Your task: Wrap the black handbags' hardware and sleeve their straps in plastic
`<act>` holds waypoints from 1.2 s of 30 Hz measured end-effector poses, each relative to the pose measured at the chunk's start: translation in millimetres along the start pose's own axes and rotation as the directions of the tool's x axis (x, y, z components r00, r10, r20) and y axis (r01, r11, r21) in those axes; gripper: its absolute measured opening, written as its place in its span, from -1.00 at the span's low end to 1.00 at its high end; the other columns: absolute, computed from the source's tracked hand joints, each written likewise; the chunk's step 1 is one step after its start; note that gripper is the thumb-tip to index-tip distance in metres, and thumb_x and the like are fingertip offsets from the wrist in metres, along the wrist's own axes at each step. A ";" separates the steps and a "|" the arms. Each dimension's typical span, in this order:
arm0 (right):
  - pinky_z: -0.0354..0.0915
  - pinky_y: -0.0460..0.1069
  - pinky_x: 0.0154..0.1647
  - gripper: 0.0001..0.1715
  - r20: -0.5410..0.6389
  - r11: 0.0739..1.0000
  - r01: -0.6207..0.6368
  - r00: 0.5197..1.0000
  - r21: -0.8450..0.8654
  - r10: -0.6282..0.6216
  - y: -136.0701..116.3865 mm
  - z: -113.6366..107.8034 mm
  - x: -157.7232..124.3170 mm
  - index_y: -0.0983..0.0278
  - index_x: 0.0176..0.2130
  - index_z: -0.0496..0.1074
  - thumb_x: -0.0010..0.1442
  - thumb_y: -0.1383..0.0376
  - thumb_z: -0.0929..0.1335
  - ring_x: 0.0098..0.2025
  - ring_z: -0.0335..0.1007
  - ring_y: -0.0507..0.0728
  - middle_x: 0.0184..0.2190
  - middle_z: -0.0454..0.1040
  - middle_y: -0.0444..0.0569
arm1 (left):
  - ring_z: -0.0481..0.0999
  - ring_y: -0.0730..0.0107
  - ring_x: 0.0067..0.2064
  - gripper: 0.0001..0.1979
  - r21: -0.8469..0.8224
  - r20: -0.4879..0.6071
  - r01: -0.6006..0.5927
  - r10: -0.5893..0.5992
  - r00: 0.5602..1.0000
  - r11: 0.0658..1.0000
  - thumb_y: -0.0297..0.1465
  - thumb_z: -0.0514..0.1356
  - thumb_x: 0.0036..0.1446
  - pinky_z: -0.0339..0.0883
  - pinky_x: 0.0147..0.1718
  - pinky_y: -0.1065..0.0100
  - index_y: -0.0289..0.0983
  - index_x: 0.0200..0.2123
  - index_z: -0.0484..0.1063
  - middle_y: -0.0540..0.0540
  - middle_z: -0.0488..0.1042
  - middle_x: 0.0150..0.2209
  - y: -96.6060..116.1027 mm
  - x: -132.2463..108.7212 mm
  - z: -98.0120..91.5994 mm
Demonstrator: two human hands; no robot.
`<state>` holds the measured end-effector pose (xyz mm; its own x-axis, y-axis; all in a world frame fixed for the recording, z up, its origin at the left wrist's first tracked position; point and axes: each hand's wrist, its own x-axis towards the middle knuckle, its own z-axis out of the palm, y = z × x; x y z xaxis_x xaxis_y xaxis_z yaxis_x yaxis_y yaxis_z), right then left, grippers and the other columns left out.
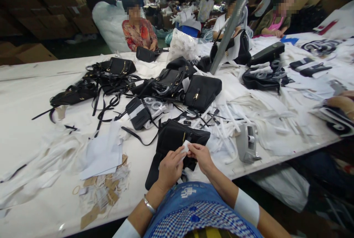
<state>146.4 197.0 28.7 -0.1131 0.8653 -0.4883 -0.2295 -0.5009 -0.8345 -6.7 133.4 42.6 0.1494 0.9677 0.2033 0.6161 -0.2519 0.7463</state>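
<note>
Over a black leather bag [170,138] at the table's near edge, my two hands meet at a small piece of white paper [186,146]. My left hand [173,164] pinches the paper from the left. From the right, the fingertips of my right hand [200,156] close on its other side. The bag lies tilted on the table, its gold zipper showing just above the paper; my hands cover its lower right part. A long black strap [141,140] curves out to the left of it.
Several black bags [203,92] with tangled straps fill the middle. White sheets [102,149] and brown tags [110,190] lie left; a grey tape dispenser [247,144] stands right. A metal post [232,24] rises from the table. Co-workers sit across it, and another person's hand [341,103] is far right.
</note>
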 end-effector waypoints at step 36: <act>0.25 0.08 0.00 -0.59 -0.440 0.693 0.182 0.655 -0.697 -0.614 -35.3 -199.3 -4.6 0.27 -0.10 0.51 0.14 0.11 0.30 -0.05 0.39 0.23 -0.09 0.51 0.11 | 0.21 0.45 -0.62 -0.58 -0.293 0.212 0.626 -0.590 0.779 0.722 0.01 0.04 0.10 0.07 -0.62 0.44 -0.23 -0.51 0.26 0.08 0.23 -0.64 5.5 23.9 38.0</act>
<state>347.7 207.2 9.5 0.4918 0.8670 0.0804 0.4942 -0.2020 -0.8455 29.7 155.6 27.5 -0.0827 0.9055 -0.4162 0.3125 0.4201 0.8520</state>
